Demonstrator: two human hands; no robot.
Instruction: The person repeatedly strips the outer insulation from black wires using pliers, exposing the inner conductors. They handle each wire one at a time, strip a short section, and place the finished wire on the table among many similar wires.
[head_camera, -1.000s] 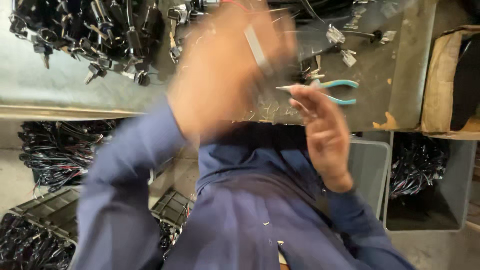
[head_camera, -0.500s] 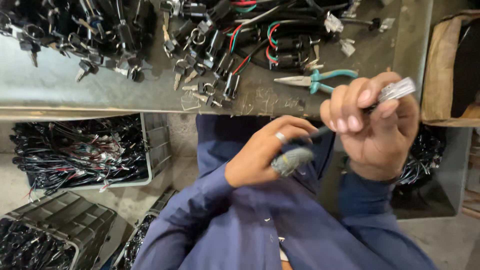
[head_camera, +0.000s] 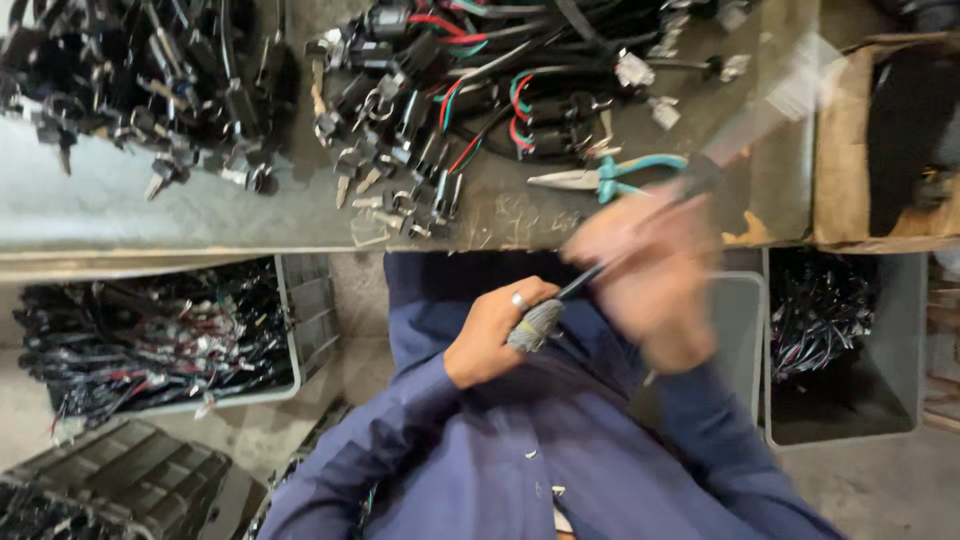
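The left hand (head_camera: 495, 335) was closed on a grey wrapped bundle (head_camera: 535, 325) near the chest. At two o'clock, the blurred right hand (head_camera: 645, 270) gripped its thin black wire (head_camera: 583, 285). It looked light and bendy, best held by the wrap.

Grey roll + thin black cable, held off the bench

Roll (head_camera: 537, 324): grey, stubby, textured, gripped in left hand (head_camera: 492, 335) in front of blue shirt, below bench's near edge. Cable (head_camera: 583, 284): thin, black, runs up-right from roll into blurred right hand (head_camera: 650, 265); far end pale, blurred, over bench's right part.
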